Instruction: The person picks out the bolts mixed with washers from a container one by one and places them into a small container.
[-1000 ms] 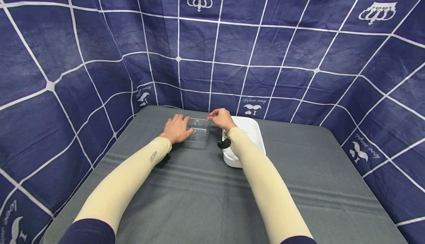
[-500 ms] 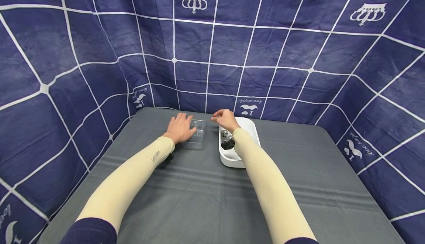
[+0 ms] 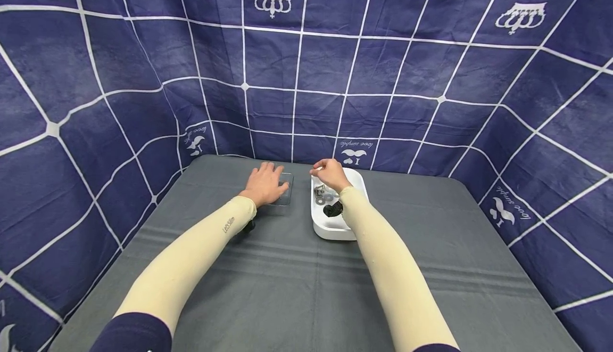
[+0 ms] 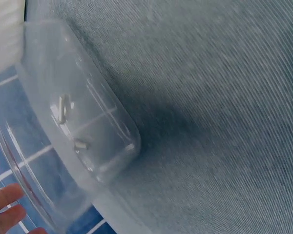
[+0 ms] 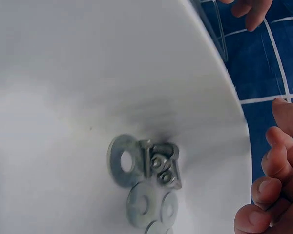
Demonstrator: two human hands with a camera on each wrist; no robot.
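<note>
A clear plastic box (image 4: pixel 115 124) stands on the grey cloth and holds small metal pieces (image 4: pixel 62 109) that look like screws. My left hand (image 3: pixel 264 184) lies over its left side in the head view, fingers spread. In the left wrist view the fingertips (image 4: pixel 7 197) show by the rim; contact is hard to tell. Over the far left rim of a white tray (image 3: pixel 330 230) is my right hand (image 3: pixel 332 174), its fingers loosely bent. Nothing shows between them in the right wrist view. Inside the tray are flat washers (image 5: pixel 141 204) and a cluster of bolts and nuts (image 5: pixel 161 163).
Grey cloth (image 3: pixel 287 277) covers the table. Blue curtains (image 3: pixel 364 64) with white lines rise behind it and along both sides. A narrow strip of cloth separates the clear box from the white tray.
My right hand has drawn back from the clear box's far right edge to above the white tray. The left hand stays over the box. The whole head view has shifted slightly.
</note>
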